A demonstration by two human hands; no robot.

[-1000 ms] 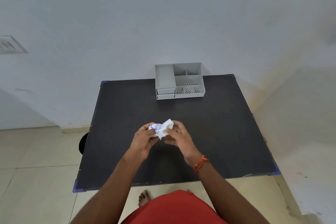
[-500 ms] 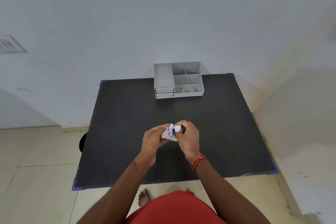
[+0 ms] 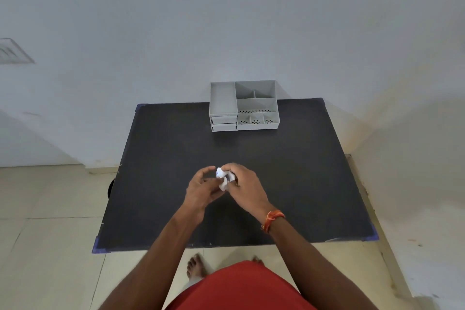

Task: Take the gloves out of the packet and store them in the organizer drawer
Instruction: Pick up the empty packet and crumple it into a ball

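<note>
A small crumpled white packet (image 3: 222, 178) with blue print is held above the middle of the black table (image 3: 156, 158). My right hand (image 3: 245, 187) pinches its top with fingertips. My left hand (image 3: 202, 189) cups it from the left, fingers curled around its lower part. No glove can be told apart from the packet. The grey organizer (image 3: 244, 106) stands at the table's far edge against the wall, with two shut drawers (image 3: 224, 124) stacked at its lower left and open compartments to the right.
The white wall rises right behind the organizer. Tiled floor lies to the left of the table and a pale surface lies to its right. My bare foot (image 3: 195, 265) and red garment (image 3: 239, 287) are at the near table edge.
Both hands have shifted slightly right and away from me with the packet. The packet has been crumpled smaller, and my right hand now grips it from above.
</note>
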